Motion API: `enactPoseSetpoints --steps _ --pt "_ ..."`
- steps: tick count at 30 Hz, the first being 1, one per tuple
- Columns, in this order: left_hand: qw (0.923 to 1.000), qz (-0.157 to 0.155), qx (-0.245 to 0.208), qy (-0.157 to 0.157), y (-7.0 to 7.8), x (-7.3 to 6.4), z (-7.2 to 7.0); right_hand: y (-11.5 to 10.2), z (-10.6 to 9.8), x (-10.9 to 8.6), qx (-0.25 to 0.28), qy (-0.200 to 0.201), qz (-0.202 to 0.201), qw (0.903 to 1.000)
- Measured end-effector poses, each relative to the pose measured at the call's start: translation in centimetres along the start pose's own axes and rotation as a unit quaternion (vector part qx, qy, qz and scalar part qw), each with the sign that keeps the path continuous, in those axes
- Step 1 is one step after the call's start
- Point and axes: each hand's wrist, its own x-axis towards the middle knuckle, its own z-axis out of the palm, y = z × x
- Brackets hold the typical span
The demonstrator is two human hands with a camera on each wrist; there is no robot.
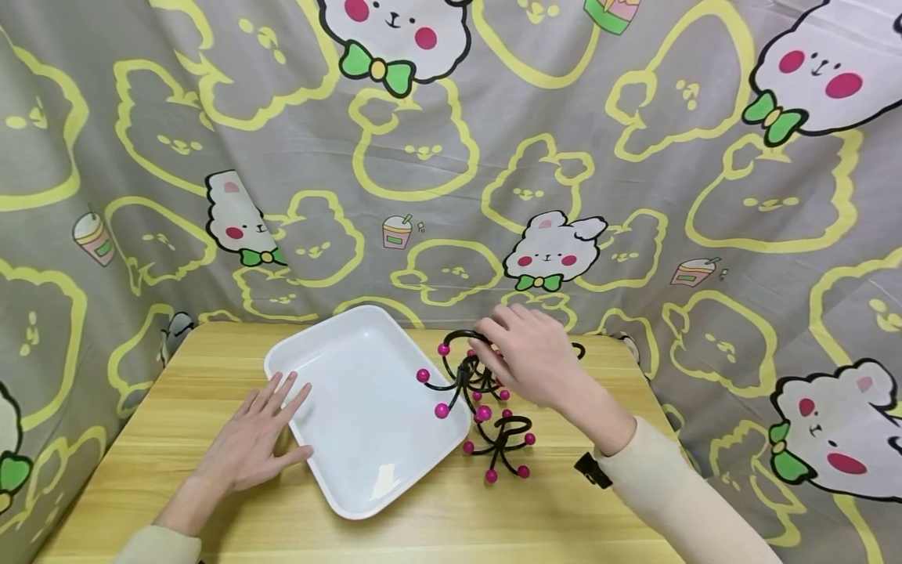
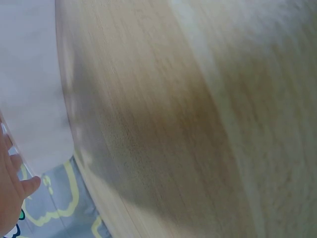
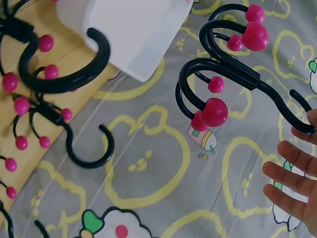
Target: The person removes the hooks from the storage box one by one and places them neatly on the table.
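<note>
A black multi-arm hook (image 1: 463,377) with pink ball tips hangs from my right hand (image 1: 534,356), which pinches its curved top end. In the right wrist view this hook (image 3: 237,69) is lifted, its balls pointing away from the fingers. Held over the right rim of a white square tray (image 1: 366,407), it partly covers similar hooks behind. My left hand (image 1: 247,442) lies at the tray's left edge with fingers spread and straight, some reaching over the rim. In the left wrist view only part of that hand (image 2: 12,186) shows beside the tray's side (image 2: 34,84).
Another black hook (image 1: 500,445) with pink balls stands on the wooden table (image 1: 247,517), right of the tray. More such hooks (image 3: 47,111) sit on the table in the right wrist view. A grey patterned curtain (image 1: 437,274) hangs behind and around the table.
</note>
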Motion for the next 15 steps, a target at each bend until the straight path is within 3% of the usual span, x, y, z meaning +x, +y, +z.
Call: enactPoseSetpoints --steps 15 --pt "1.0 0.001 0.004 0.002 0.0 0.0 0.0 3.0 -1.2 -4.3 -0.008 0.008 0.025 0.9996"
